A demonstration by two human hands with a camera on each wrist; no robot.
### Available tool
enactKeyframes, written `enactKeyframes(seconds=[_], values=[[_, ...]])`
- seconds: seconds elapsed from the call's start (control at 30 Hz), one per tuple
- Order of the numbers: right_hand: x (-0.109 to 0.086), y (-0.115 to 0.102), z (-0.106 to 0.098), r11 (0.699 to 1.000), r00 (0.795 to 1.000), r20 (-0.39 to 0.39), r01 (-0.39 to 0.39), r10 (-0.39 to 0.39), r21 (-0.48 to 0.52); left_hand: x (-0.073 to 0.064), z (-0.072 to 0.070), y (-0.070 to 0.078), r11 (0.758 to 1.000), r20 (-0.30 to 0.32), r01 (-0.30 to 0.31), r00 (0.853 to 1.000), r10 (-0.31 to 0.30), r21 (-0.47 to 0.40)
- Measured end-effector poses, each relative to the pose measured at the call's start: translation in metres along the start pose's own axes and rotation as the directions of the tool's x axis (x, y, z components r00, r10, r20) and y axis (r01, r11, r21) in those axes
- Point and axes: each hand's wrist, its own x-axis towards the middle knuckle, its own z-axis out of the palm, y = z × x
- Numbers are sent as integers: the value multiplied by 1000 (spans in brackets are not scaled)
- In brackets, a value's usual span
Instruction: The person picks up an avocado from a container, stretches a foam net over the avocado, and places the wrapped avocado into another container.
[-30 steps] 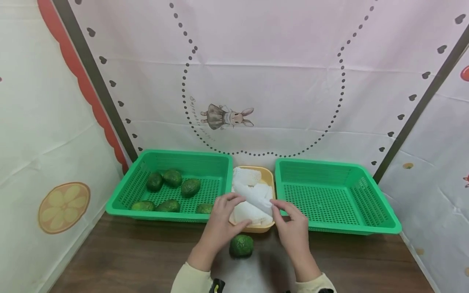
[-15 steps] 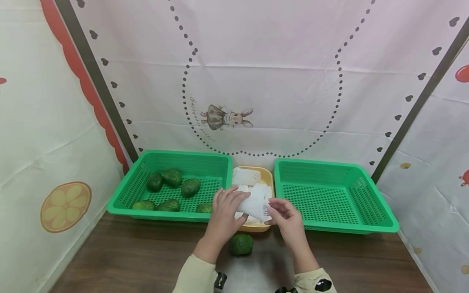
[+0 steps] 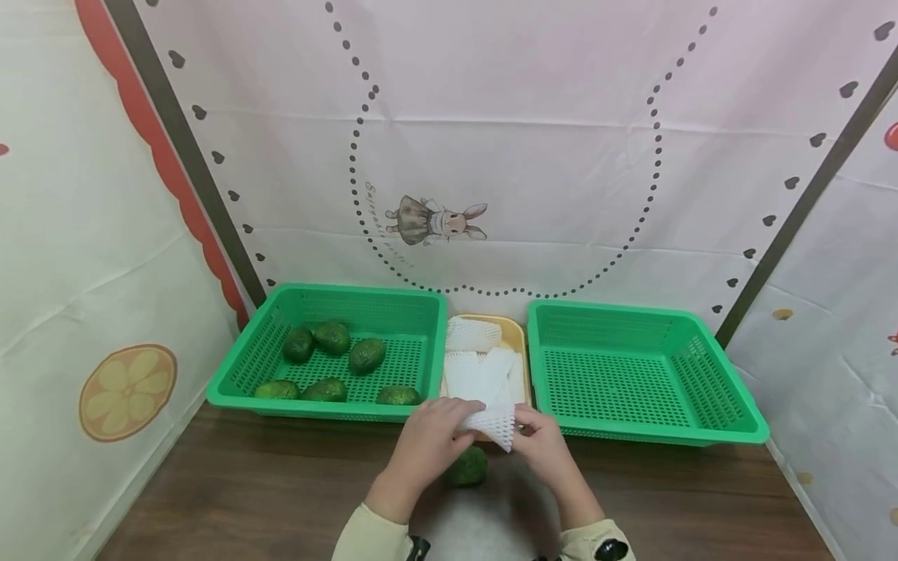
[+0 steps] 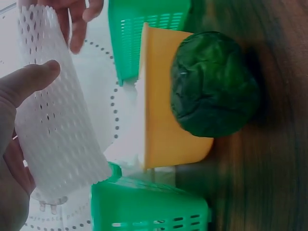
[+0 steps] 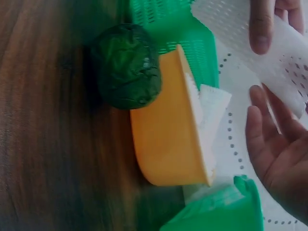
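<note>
A white foam net sleeve is held between both hands above the front of a yellow basket. My left hand grips its left part, the thumb lying over the mesh in the left wrist view. At the sleeve's right end, my right hand pinches the edge; its thumb is mostly out of sight in the right wrist view. The sleeve looks like a flattened tube. Below the hands, a dark green avocado rests on the table, partly covered by the left hand in the head view.
More white sleeves lie in the yellow basket. To its left, a green basket holds several avocados. Another green basket, with nothing in it, stands on the right. A printed cloth hangs behind.
Both hands have drawn the sleeve toward the person, from over the middle of the yellow basket to its front edge. The sleeve has turned, its meshed end now at the right hand.
</note>
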Motion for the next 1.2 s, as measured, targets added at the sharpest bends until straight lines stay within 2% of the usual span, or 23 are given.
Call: enactKeyframes(seconds=[0.13, 0.23, 0.5, 0.63, 0.73, 0.87, 0.97, 1.03, 1.1, 1.17, 1.2], values=[[3, 3, 7, 984, 985, -29, -173, 171, -46, 0, 5, -2, 999, -12, -38, 999, 38, 4], [7, 3, 8, 970, 972, -12, -236, 236, -53, 1, 4, -4, 998, -24, -68, 997, 68, 1], [16, 4, 1, 974, 959, 177, -207, 220, -87, 0, -3, -9, 998, 7, -66, 998, 66, 8], [13, 2, -1, 978, 952, 223, -199, 209, -67, -3, -3, -12, 996, -51, -90, 995, 91, 19], [7, 2, -1, 982, 968, 169, -188, 186, -4, -7, -5, -14, 996, -116, -86, 989, 89, 28], [-1, 6, 0, 985, 986, 61, -159, 156, 62, -15, -11, -17, 1000, -133, -19, 991, 22, 20], [-5, 13, 4, 986, 985, 65, -160, 157, 37, -20, -14, -20, 997, -99, 73, 993, -71, 22], [-7, 20, 7, 989, 984, 97, -146, 148, -35, -23, -15, -22, 990, -69, 136, 989, -134, 33], [-9, 28, 12, 984, 984, 135, -93, 114, -154, -24, -15, -24, 979, -39, 198, 980, -196, 39], [-10, 36, 16, 963, 978, 197, -15, 71, -270, -25, -15, -27, 968, -14, 247, 969, -247, 30], [-11, 39, 18, 943, 971, 234, 29, 53, -331, -26, -14, -28, 964, -1, 266, 964, -266, 26]])
